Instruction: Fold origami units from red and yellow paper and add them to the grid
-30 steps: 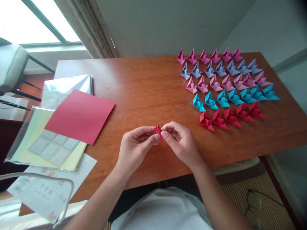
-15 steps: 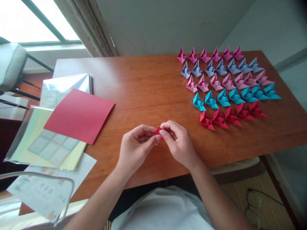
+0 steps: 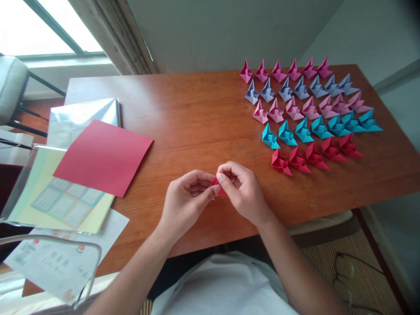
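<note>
A small folded piece of red paper point(image 3: 221, 191) is pinched between both hands above the table's front part. My left hand point(image 3: 190, 192) grips its left side with thumb and fingers. My right hand point(image 3: 241, 188) pinches its upper right edge, thumb against forefinger. Most of the paper is hidden behind the fingers. To the right stand rows of folded paper figures; the nearest row is red point(image 3: 315, 156), then come turquoise point(image 3: 302, 131), light pink point(image 3: 294, 109), lavender point(image 3: 285, 90) and magenta point(image 3: 278, 72) rows.
A red paper sheet point(image 3: 105, 157) lies at left on a clear-wrapped pack point(image 3: 88, 111) and a plastic sleeve of yellow paper point(image 3: 98, 218). Below is a white printed sheet point(image 3: 59, 262). Eyeglasses point(image 3: 344, 271) rest on a woven seat point(image 3: 321, 262) beyond the wooden table's point(image 3: 197, 113) front edge.
The right thumb and fingers have shifted slightly up and left on the red paper, covering more of it. My view has moved a little, sliding the table's contents leftward.
</note>
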{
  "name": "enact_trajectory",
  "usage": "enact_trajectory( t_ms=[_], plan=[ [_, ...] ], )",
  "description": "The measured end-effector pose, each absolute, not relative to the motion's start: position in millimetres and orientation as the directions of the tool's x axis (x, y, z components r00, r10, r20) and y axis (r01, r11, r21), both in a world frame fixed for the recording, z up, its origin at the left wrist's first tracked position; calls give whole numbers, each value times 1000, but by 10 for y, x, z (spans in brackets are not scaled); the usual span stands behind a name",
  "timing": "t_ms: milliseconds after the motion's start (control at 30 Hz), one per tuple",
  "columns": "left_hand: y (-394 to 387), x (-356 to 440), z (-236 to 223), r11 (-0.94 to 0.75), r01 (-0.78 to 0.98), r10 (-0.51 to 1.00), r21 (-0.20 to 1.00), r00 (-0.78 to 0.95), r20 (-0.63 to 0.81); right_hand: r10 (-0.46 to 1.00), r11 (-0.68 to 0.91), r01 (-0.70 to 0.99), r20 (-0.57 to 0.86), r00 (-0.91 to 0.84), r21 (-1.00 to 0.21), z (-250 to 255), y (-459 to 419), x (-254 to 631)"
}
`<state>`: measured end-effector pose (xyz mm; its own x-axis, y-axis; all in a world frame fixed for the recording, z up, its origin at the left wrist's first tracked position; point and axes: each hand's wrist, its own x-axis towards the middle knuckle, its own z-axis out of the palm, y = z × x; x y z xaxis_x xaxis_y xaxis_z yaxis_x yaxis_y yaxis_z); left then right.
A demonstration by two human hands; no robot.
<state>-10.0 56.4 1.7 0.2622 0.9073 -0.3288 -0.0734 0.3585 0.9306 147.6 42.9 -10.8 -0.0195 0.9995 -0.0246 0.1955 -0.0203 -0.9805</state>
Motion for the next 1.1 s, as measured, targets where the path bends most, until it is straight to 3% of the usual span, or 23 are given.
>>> enact_trajectory(
  t_ms=[233,667,833,1100],
  plan=[
    [589,-119,49,331,-75,925,941,223,-307,995,-84,16,-85,-57,-996,-121,449,1489],
    [615,-142,-6,295,-179,953,939,131,-274,992,122,365,98,-84,-923,-155,420,1471],
    [607,-139,-4,297,-168,952,940,131,-278,991,132,388,120,-57,-912,-152,406,1470],
    [621,-195,-20,371,-277,924,886,202,-324,973,202,325,152,-173,-924,-114,388,1473]
  ],
)
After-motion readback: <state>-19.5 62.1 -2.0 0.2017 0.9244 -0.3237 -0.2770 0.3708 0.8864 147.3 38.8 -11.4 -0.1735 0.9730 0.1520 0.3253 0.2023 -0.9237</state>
